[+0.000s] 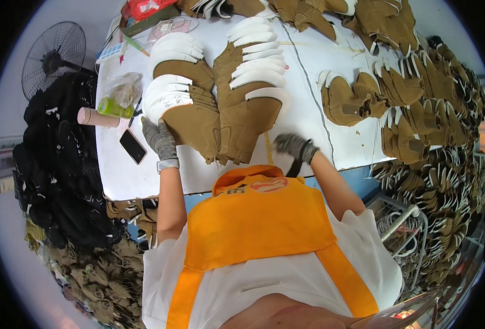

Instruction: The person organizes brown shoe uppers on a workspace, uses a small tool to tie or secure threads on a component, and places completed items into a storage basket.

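Observation:
Two overlapping rows of brown shoe uppers with white toe pieces lie before me, a left row and a right row. Grey knit gloves cover both hands. Alongside the left row's lower left edge, my left hand rests with fingers stretched out, touching the uppers. My right hand is on the white table, right of the right row and apart from it. Its fingers are curled and slightly blurred; what they hold, if anything, is hidden. A dark strip hangs below that hand at the table's near edge.
A phone, pink bottle, green container and plastic bag lie at left. More uppers stand at right. Piles of black pieces and a wire rack flank me; a fan stands far left.

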The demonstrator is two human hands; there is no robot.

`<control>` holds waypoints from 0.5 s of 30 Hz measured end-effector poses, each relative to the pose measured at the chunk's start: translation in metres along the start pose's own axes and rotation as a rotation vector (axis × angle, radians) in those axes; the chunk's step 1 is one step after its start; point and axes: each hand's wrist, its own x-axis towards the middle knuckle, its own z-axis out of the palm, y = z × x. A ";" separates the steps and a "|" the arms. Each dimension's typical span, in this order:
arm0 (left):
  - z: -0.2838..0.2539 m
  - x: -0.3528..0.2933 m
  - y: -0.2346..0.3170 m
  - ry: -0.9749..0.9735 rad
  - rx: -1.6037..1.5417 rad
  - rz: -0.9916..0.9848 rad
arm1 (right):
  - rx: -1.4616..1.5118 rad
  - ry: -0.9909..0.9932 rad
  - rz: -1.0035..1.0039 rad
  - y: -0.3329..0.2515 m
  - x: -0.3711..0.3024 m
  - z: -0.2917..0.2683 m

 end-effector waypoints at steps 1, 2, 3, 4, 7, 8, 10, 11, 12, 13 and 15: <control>0.002 -0.005 0.005 0.037 -0.015 0.038 | 0.053 0.136 0.173 0.010 0.003 -0.010; -0.002 -0.006 0.028 0.042 0.096 0.052 | 0.134 0.292 0.347 0.018 0.005 -0.020; 0.001 -0.005 0.045 0.022 -0.003 -0.002 | 0.224 0.457 0.493 0.026 0.008 -0.032; 0.005 -0.010 0.067 -0.040 0.024 0.152 | 0.401 0.502 0.473 0.020 0.018 -0.039; 0.012 -0.030 0.141 -0.398 -0.193 0.323 | 0.404 0.428 0.181 -0.019 0.076 -0.056; 0.016 -0.032 0.157 -0.489 -0.358 0.223 | 0.501 0.596 0.013 -0.053 0.093 -0.049; 0.033 -0.030 0.153 -0.588 -0.490 0.076 | 0.419 0.716 -0.061 -0.100 0.102 -0.047; 0.046 -0.026 0.139 -0.562 -0.434 0.067 | 0.238 0.669 0.035 -0.110 0.105 -0.053; 0.041 -0.024 0.148 -0.605 -0.253 0.082 | 0.060 0.619 0.133 -0.117 0.107 -0.059; 0.033 -0.025 0.157 -0.643 -0.071 0.097 | 0.027 0.594 0.124 -0.122 0.109 -0.062; 0.041 -0.033 0.144 -0.534 -0.026 0.148 | -0.039 0.544 0.104 -0.134 0.112 -0.067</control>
